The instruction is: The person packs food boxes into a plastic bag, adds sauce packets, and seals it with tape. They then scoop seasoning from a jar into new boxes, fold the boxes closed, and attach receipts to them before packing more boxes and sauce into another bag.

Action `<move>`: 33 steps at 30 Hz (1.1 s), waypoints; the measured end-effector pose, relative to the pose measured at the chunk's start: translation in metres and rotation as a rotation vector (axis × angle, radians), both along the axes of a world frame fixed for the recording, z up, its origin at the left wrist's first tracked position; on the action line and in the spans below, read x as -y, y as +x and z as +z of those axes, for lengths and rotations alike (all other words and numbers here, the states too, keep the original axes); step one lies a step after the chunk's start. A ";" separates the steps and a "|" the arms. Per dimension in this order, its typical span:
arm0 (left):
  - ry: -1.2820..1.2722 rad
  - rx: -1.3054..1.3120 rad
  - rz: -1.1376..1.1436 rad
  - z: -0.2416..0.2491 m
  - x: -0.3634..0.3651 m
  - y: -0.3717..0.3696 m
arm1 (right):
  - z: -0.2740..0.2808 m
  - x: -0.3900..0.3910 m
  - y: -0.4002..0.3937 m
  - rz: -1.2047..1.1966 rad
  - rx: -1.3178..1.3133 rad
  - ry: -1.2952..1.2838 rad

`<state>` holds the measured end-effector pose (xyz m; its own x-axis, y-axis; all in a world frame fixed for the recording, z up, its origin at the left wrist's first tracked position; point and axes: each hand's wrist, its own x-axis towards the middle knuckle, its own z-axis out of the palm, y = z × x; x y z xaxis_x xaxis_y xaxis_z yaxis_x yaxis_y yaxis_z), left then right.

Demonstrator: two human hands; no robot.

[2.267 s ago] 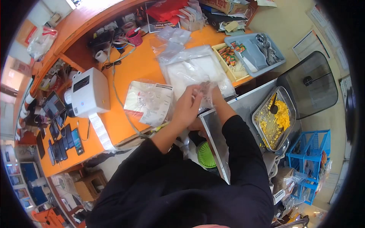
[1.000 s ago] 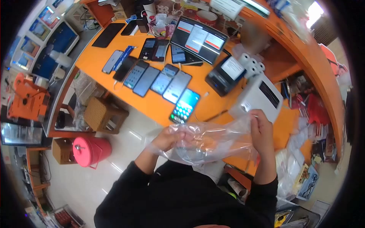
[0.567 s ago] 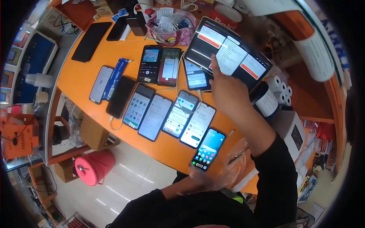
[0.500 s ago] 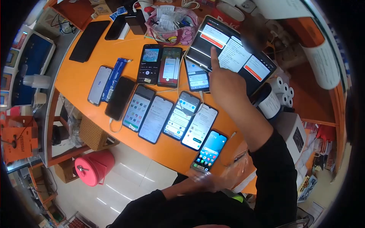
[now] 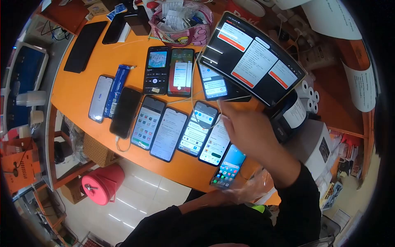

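My right hand (image 5: 251, 129) hovers over the phones at the right, its fingers bent downward and partly hidden, with nothing visible in it. Under and beside it lie a phone with a white list screen (image 5: 214, 146) and a phone with a blue home screen (image 5: 230, 164). A white charging cable (image 5: 193, 88) loops near its fingertips. Beyond the hand stands a tablet (image 5: 251, 59) showing white cards with orange buttons. My left hand (image 5: 220, 198) is at the table's near edge, blurred, beside clear plastic wrapping (image 5: 251, 190); its fingers cannot be made out.
Several more phones (image 5: 168, 133) lie in rows on the orange table (image 5: 82, 88). A blue packet (image 5: 117, 88) and a pink pouch (image 5: 197, 36) are there too. A printer (image 5: 284, 125) and paper rolls (image 5: 306, 94) stand right. A pink bucket (image 5: 98, 185) is on the floor.
My right hand has drawn back from the tablet, down over the phones; its pointing finger no longer reaches the screen. The tablet's middle card now shows an orange button. The view has shifted slightly.
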<state>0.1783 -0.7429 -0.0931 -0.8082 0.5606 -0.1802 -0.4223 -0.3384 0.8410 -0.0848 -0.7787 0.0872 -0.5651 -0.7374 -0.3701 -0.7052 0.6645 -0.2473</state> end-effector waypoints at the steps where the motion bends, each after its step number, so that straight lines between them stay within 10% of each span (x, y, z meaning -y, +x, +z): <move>1: -0.010 -0.007 0.006 0.001 0.001 -0.001 | 0.005 -0.015 0.012 0.060 0.111 0.005; 5: 0.163 0.358 -0.107 0.001 -0.007 -0.005 | 0.033 -0.085 0.049 0.187 0.623 0.024; 7: -0.180 0.360 -0.135 0.056 0.023 -0.036 | 0.054 -0.111 0.063 0.130 0.649 0.009; 11: -0.189 0.318 0.258 0.084 0.012 -0.031 | 0.068 -0.144 0.099 -0.231 0.717 0.147; 14: -0.684 -0.877 0.217 0.066 -0.006 -0.020 | 0.050 -0.155 0.139 -0.469 0.528 -0.086; 18: 0.216 0.496 0.057 0.076 -0.013 -0.016 | 0.021 -0.183 0.173 -0.652 0.469 -0.322; 24: -0.781 -0.456 0.526 0.101 0.012 -0.040 | 0.041 -0.226 0.179 -0.639 0.028 -0.499; 33: -0.722 -0.526 0.628 0.166 -0.011 -0.060 | 0.065 -0.281 0.196 -0.694 -0.310 -0.653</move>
